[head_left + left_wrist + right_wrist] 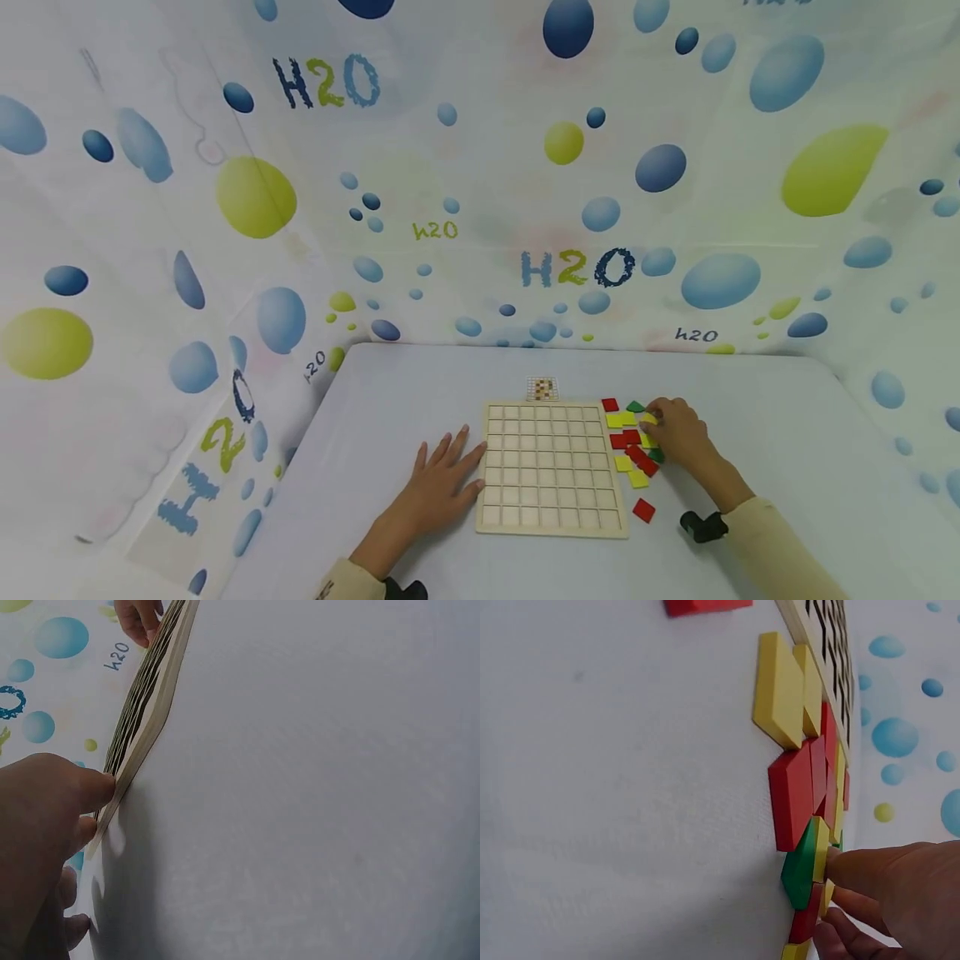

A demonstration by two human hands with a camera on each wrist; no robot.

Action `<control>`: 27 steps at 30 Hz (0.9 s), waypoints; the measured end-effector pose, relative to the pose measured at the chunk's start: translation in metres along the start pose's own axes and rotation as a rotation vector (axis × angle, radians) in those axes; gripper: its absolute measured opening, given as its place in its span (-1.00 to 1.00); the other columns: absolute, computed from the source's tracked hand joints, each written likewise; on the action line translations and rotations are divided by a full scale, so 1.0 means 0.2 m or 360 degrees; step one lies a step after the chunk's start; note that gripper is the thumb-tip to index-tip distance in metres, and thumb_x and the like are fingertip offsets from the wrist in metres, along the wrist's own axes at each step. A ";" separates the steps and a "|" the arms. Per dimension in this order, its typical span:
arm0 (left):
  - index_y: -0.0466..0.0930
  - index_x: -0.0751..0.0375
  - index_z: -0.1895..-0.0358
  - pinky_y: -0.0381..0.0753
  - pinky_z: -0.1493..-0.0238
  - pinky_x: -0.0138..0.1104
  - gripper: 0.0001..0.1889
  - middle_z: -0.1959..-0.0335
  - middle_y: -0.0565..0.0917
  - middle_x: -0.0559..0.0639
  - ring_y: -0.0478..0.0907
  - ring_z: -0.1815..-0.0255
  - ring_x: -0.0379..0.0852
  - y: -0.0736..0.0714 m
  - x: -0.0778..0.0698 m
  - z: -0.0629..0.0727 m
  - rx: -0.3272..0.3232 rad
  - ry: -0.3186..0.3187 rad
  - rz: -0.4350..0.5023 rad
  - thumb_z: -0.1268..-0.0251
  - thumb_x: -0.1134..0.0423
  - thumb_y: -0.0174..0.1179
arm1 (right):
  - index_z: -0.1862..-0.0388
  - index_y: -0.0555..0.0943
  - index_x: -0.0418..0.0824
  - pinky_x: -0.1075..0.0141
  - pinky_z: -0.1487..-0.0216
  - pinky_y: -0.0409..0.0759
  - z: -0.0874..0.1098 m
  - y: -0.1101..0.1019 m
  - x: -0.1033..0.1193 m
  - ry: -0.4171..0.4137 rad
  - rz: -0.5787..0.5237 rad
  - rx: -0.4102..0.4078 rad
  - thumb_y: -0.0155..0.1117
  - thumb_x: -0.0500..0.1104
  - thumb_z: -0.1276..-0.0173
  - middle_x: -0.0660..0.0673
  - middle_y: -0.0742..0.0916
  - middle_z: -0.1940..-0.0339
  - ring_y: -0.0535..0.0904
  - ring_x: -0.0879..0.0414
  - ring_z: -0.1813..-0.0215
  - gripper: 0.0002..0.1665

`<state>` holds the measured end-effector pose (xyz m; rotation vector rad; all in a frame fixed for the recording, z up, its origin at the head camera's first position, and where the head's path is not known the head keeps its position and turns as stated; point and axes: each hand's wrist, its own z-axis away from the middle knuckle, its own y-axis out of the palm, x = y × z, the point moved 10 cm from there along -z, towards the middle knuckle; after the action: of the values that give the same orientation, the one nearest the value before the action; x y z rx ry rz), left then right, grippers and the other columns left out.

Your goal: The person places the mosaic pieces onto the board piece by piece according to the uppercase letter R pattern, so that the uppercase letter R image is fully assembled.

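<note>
Past our spread left hand (pixel 438 492) we read "H2O" (pixel 326 81); right hand (pixel 681 433) touches tile (pixel 820 847), pinch unclear; only head view shows card (pixel 542 388).

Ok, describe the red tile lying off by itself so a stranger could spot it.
On the white table is a wooden grid board, with red, yellow and green tiles clustered on its right. Below the cluster, near the board's lower right corner, lies the red tile, set apart by a bare gap from its neighbours.

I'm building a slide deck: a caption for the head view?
Left hand touching a square, pale wooden grid board; right hand among flat red, yellow and green tiles.
</note>
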<state>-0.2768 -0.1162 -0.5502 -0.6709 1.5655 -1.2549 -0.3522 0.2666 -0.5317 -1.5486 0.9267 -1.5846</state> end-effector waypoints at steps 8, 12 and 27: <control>0.30 -0.13 -0.65 -0.01 -0.62 0.34 -0.36 -0.71 0.20 0.10 0.04 -0.73 0.29 -0.01 0.00 0.00 0.0008 -0.0010 0.0018 -0.62 -0.18 0.04 | -0.23 0.55 -0.42 -0.06 -0.08 0.72 -0.05 0.01 -0.06 0.0007 -0.0110 0.0055 0.33 -0.24 -0.50 -0.40 0.58 0.03 0.49 -0.20 0.04 -0.59; 0.29 -0.14 -0.65 0.06 -0.61 0.31 -0.36 -0.71 0.21 0.09 0.05 -0.72 0.28 -0.01 0.00 0.00 0.0007 -0.0011 0.0008 -0.62 -0.18 0.04 | -0.27 0.55 -0.41 -0.08 -0.13 0.70 -0.09 0.02 -0.09 -0.0020 -0.0136 0.0081 0.30 -0.25 -0.52 -0.41 0.57 0.00 0.47 -0.20 0.01 -0.57; 0.30 -0.16 -0.65 0.08 -0.60 0.32 -0.36 -0.70 0.23 0.08 0.07 -0.72 0.28 0.00 0.01 -0.01 -0.0023 0.0000 -0.0005 -0.61 -0.19 0.04 | -0.32 0.50 -0.46 -0.20 -0.31 0.61 -0.19 0.05 -0.13 0.0055 -0.0224 0.0089 0.22 -0.26 -0.57 -0.49 0.54 -0.17 0.48 -0.28 -0.09 -0.56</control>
<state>-0.2788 -0.1179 -0.5506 -0.6828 1.5753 -1.2470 -0.3888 0.2855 -0.5531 -1.5811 0.7998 -1.7262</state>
